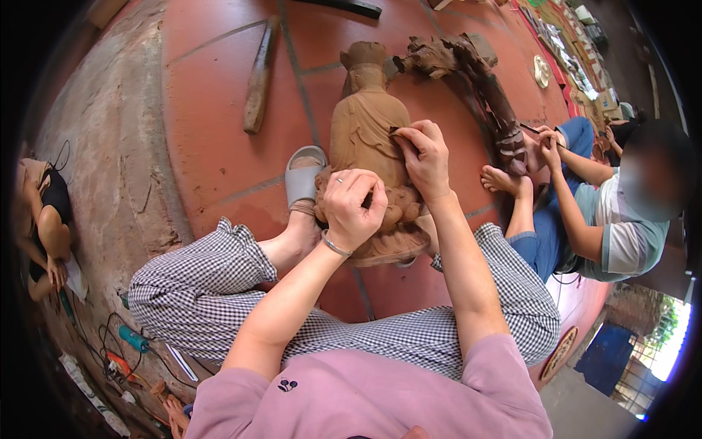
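A brown carved wooden statue (pixel 368 121) of a robed figure stands on the tiles between my feet, its rounded base carved with lumpy shapes. My right hand (pixel 425 157) pinches a small dark piece (pixel 395 132) against the robe on the statue's right side; its exact kind is too small to tell. Lower down, in front of the statue's base, my left hand (pixel 353 207) is closed with the fingers curled in. Whatever it may hold is hidden by the fingers.
Beyond the statue lie a wooden stick (pixel 261 80) and a dark bar (pixel 344 7). To the right is a gnarled dark wood carving (pixel 493 102), where another person (pixel 585 197) sits holding a thin tool. Cables and a teal power tool (pixel 133 339) lie at lower left, near another person (pixel 47 219).
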A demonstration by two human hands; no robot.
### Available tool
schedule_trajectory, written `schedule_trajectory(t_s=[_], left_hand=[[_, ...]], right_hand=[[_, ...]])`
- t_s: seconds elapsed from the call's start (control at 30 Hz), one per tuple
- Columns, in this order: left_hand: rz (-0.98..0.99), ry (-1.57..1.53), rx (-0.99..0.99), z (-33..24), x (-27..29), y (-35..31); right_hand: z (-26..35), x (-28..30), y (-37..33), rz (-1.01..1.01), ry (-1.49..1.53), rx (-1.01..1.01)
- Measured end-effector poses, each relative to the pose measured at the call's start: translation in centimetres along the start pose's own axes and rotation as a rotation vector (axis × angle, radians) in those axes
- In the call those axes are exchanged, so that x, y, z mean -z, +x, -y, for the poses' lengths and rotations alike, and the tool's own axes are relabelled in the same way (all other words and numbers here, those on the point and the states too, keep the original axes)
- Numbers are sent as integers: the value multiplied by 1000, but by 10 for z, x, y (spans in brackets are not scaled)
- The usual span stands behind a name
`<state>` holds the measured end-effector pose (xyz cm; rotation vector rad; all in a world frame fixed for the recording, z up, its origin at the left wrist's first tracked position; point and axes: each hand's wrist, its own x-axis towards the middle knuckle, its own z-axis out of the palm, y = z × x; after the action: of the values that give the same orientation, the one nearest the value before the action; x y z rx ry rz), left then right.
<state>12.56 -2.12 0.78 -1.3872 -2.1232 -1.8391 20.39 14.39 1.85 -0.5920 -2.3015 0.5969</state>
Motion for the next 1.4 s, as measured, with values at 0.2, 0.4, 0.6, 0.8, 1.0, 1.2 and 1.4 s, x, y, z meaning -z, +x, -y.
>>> schedule_trajectory(t_s=[0.2, 0.4, 0.6, 0.8, 1.0, 1.2, 1.4], left_hand=[[30, -8, 19, -1, -1, 1], [-75, -161, 141, 9, 0, -7], [-257, -438, 406, 15, -3, -6], [-262, -500, 449, 17, -2, -7], [-261, -493, 431, 25, -4, -5], [838, 10, -457, 7, 86, 12], [1454, 265, -959, 16, 99, 30]], right_hand=[[17, -42, 40, -18, -25, 61], [26, -10, 5, -23, -260, 5], [28, 29, -15, 200, -68, -227], [57, 23, -17, 340, -280, 211], [53, 8, 9, 680, -311, 611], [11, 36, 27, 879, -155, 763], [22, 7, 41, 964, -40, 917]])
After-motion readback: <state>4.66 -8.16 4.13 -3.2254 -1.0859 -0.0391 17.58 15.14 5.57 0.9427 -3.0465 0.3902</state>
